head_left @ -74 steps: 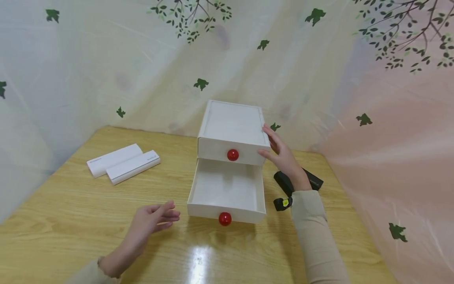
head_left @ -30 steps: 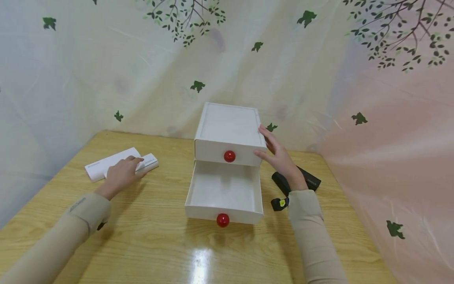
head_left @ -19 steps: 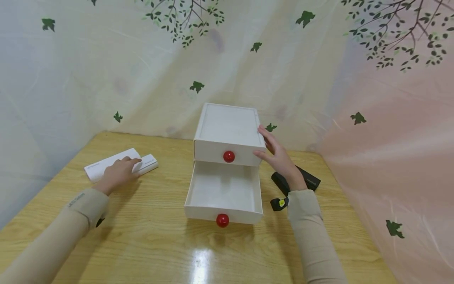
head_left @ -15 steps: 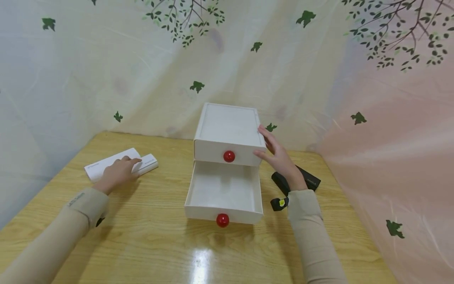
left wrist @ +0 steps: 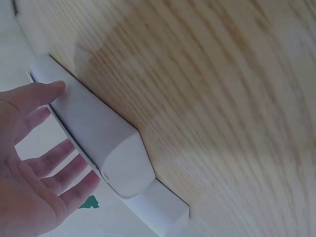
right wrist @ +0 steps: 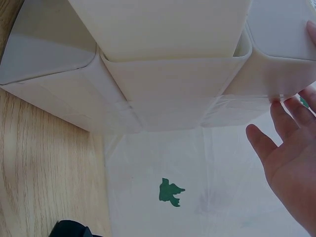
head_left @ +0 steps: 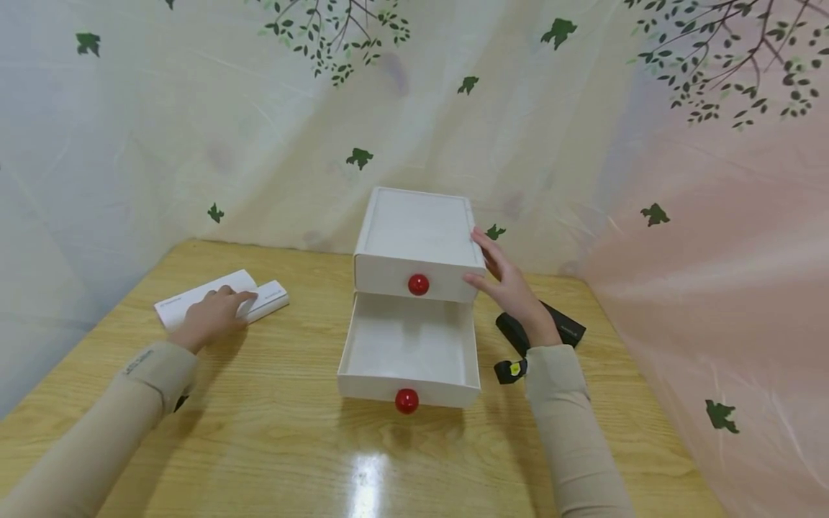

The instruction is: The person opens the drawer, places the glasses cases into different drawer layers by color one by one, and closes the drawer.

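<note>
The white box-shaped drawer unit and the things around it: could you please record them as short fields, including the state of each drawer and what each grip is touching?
support: yellowish wood-grain table
main object: white box-shaped drawer unit
upper drawer: closed, shiny red ball knob
lower drawer: pulled out, matching red knob
left grip: holds nearer white oblong case, thumb and fingers on opposite sides
beside it: farther white oblong case, partly covered
right grip: touches the unit's upper right side
right of unit: black oblong item, partly hidden; number of pieces unclear
</note>
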The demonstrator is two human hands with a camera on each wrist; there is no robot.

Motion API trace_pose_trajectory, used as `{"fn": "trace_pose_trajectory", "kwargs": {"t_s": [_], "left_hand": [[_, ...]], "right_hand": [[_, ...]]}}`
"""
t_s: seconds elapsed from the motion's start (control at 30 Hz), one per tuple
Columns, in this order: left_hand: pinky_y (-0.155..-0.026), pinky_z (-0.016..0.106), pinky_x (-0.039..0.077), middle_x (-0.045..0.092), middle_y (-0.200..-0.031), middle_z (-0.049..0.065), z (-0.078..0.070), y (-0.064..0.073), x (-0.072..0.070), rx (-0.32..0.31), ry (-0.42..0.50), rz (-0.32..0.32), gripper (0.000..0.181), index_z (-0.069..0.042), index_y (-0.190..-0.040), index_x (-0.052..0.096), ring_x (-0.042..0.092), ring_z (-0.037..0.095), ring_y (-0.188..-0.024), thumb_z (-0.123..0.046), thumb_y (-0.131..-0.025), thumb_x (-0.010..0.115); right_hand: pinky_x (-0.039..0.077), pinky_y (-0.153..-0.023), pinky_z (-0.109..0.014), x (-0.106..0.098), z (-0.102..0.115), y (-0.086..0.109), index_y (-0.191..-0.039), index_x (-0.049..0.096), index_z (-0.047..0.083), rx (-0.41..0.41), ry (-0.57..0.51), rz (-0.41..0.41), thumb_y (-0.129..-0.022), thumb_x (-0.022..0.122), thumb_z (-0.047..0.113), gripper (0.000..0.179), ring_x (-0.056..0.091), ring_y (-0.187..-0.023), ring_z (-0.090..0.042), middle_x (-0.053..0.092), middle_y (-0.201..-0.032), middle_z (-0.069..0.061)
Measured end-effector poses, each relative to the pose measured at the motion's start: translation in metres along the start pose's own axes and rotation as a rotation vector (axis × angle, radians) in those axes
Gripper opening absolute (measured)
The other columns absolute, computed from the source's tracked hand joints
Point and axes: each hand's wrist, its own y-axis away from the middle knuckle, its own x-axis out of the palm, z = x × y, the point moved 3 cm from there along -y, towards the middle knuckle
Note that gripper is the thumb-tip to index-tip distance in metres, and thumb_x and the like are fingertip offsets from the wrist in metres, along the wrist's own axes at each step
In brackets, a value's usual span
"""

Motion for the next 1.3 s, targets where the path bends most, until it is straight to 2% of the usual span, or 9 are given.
{"fn": "trace_pose_trajectory", "kwargs": {"t_s": [0.2, 0.43, 0.57, 0.8, 1.07, 1.23, 1.3], "left_hand": [[-0.067, 0.058, 0.052, 0.053, -0.119, 0.034, -0.001, 0.003, 0.001, 0.06, -0.006, -0.017, 0.052, -0.002, -0.136, 0.052, 0.053, 0.049, -0.101, -0.016, -0.088, 0.066], [-0.064, 0.053, 0.052, 0.053, -0.114, 0.034, 0.0, 0.01, 0.004, 0.157, 0.029, -0.042, 0.059, -0.001, -0.136, 0.052, 0.056, 0.043, -0.094, -0.017, -0.083, 0.072], [-0.068, 0.054, 0.053, 0.053, -0.117, 0.036, 0.005, 0.011, 0.007, 0.182, 0.035, -0.031, 0.065, 0.0, -0.139, 0.048, 0.06, 0.04, -0.091, -0.015, -0.082, 0.073], [-0.076, 0.054, 0.052, 0.056, -0.125, 0.033, 0.007, 0.013, 0.008, 0.192, 0.03, -0.011, 0.067, -0.001, -0.141, 0.047, 0.06, 0.045, -0.102, -0.015, -0.081, 0.074], [-0.061, 0.044, 0.052, 0.062, -0.108, 0.027, 0.005, 0.017, 0.006, 0.207, -0.005, -0.04, 0.065, -0.005, -0.138, 0.051, 0.06, 0.028, -0.081, -0.019, -0.08, 0.076], [-0.053, 0.038, 0.047, 0.062, -0.105, 0.023, 0.004, 0.023, 0.003, 0.221, -0.026, -0.087, 0.061, -0.009, -0.136, 0.055, 0.058, 0.025, -0.079, -0.02, -0.079, 0.074], [-0.051, 0.036, 0.044, 0.062, -0.106, 0.022, 0.003, 0.026, 0.001, 0.227, -0.037, -0.112, 0.061, -0.012, -0.136, 0.055, 0.057, 0.025, -0.079, -0.021, -0.079, 0.075]], "right_hand": [[0.014, -0.122, -0.053, -0.001, -0.001, -0.001, -0.155, 0.02, 0.013, -0.005, -0.008, 0.004, -0.093, 0.06, 0.004, 0.074, 0.011, -0.152, -0.028, 0.007, -0.165, -0.004], [0.016, -0.122, -0.05, -0.001, 0.001, 0.001, -0.155, 0.022, 0.022, -0.018, 0.01, -0.001, -0.095, 0.06, 0.011, 0.071, 0.013, -0.152, -0.023, 0.009, -0.165, 0.004], [0.016, -0.122, -0.051, 0.0, 0.002, 0.002, -0.155, 0.022, 0.022, -0.021, 0.007, 0.0, -0.095, 0.06, 0.012, 0.071, 0.013, -0.152, -0.024, 0.009, -0.165, 0.004], [0.017, -0.122, -0.052, 0.001, 0.004, 0.002, -0.155, 0.023, 0.02, -0.018, 0.007, -0.004, -0.095, 0.061, 0.011, 0.072, 0.014, -0.152, -0.025, 0.01, -0.165, 0.003], [0.015, -0.122, -0.052, 0.001, 0.003, 0.002, -0.155, 0.023, 0.019, 0.014, -0.004, -0.004, -0.095, 0.059, 0.007, 0.071, 0.013, -0.152, -0.025, 0.009, -0.165, 0.004], [0.015, -0.121, -0.054, 0.001, 0.006, 0.001, -0.154, 0.022, 0.01, 0.024, -0.009, 0.001, -0.094, 0.059, 0.002, 0.071, 0.012, -0.151, -0.031, 0.008, -0.165, -0.006], [0.015, -0.121, -0.054, 0.002, 0.006, 0.0, -0.154, 0.022, 0.01, 0.023, -0.006, 0.003, -0.094, 0.059, 0.003, 0.071, 0.013, -0.151, -0.031, 0.008, -0.165, -0.005]]}}
